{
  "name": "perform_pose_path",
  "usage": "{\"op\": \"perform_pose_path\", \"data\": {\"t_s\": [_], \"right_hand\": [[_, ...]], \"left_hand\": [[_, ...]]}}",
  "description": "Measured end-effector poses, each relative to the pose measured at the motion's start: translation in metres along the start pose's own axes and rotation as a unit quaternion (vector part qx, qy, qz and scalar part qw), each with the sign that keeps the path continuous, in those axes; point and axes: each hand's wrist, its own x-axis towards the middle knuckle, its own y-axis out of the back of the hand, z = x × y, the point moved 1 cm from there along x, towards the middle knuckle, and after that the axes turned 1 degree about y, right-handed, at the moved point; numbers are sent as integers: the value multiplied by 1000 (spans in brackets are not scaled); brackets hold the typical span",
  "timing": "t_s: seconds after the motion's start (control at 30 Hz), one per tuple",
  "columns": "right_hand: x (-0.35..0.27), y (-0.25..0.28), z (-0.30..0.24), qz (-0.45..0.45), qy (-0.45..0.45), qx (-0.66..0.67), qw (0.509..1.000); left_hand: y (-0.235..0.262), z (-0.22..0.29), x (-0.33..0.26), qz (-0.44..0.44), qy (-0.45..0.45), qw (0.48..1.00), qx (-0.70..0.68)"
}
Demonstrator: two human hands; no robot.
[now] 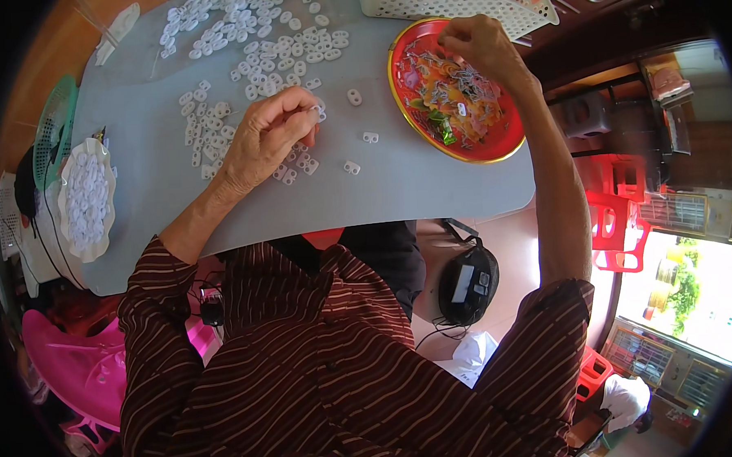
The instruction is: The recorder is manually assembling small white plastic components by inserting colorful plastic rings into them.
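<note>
My left hand is closed in a pinch above the grey table, with a small white plastic piece showing at its fingertips. Over the far part of a red round tray with a yellow rim is my right hand, its fingers drawn together. Whatever those fingers grip is too small to make out. Many thin metal pins or screws lie in the tray, along with a green wrapper and one white piece. Loose white oval pieces with two holes are spread around and beyond my left hand.
A white perforated basket stands behind the tray. At the left, a pale scalloped dish holds more white pieces, beside a green mesh basket. A black bag lies on the floor; a pink chair is at lower left.
</note>
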Motion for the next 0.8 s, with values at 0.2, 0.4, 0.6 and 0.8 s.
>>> {"op": "perform_pose_path", "data": {"t_s": [0.2,0.4,0.6,0.8], "right_hand": [[5,-12,0,-25,50,-96,994],[14,-24,13,48,119,-130,983],[4,-5,7,-16,7,11,1000],[-4,-12,12,-16,-15,86,996]], "left_hand": [[-1,0,-1,-6,7,1000,8],[-1,0,-1,-3,0,1000,0],[-1,1,-2,-6,-8,1000,10],[-3,1,-2,-10,-11,1000,3]]}}
